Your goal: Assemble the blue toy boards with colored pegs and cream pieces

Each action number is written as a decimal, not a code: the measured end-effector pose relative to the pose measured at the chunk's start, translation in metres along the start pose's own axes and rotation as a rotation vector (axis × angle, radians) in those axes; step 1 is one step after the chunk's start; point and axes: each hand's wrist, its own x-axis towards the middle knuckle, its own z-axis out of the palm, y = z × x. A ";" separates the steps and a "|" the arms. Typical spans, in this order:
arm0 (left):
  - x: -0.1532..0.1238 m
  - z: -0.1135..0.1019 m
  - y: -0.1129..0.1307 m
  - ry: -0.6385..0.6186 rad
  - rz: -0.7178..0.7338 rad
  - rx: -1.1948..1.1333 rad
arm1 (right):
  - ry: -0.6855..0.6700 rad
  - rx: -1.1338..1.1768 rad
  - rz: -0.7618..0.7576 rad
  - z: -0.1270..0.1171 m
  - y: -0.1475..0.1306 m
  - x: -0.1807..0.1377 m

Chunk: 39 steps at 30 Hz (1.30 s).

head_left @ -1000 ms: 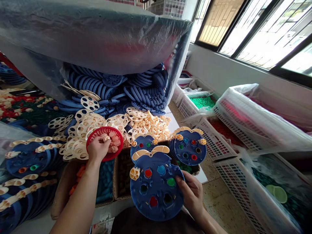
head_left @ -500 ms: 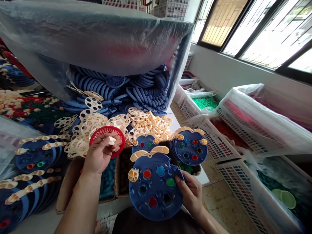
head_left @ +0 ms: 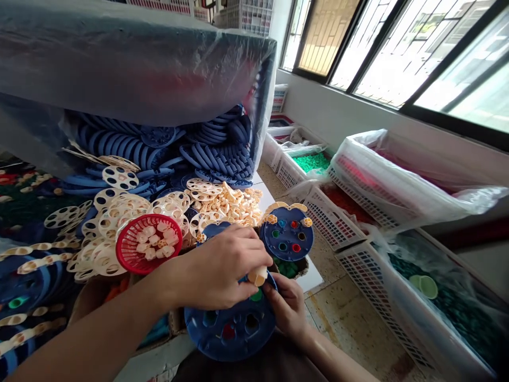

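My right hand (head_left: 289, 307) grips the right edge of a round blue plastic disc (head_left: 212, 337), thumb on its face. Coloured pieces in red and green show in its holes. In the fingers of my left hand (head_left: 222, 268) is a small cream plastic piece (head_left: 258, 276), held at the disc's upper right edge. That hand and forearm hide the disc's top part. To the left, a red basket (head_left: 124, 259) contains several similar cream pieces (head_left: 153, 241). Just beyond my hands stands a blue disc (head_left: 288, 233) fitted with cream and coloured pieces.
Cream perforated discs (head_left: 113, 212) and loose cream parts (head_left: 234, 204) are heaped behind the basket. Blue discs (head_left: 222, 162) lie stacked under plastic sheeting (head_left: 139, 69). More fitted discs (head_left: 27, 276) stand at left. White crates (head_left: 382, 297) line the floor at right.
My left hand has moved right, from above the red basket to the blue disc, carrying the cream piece. The view has swung right. My right hand still holds the disc.
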 end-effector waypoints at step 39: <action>-0.011 -0.001 -0.063 -0.122 -0.547 -0.619 | -0.005 0.080 0.072 0.001 0.000 0.000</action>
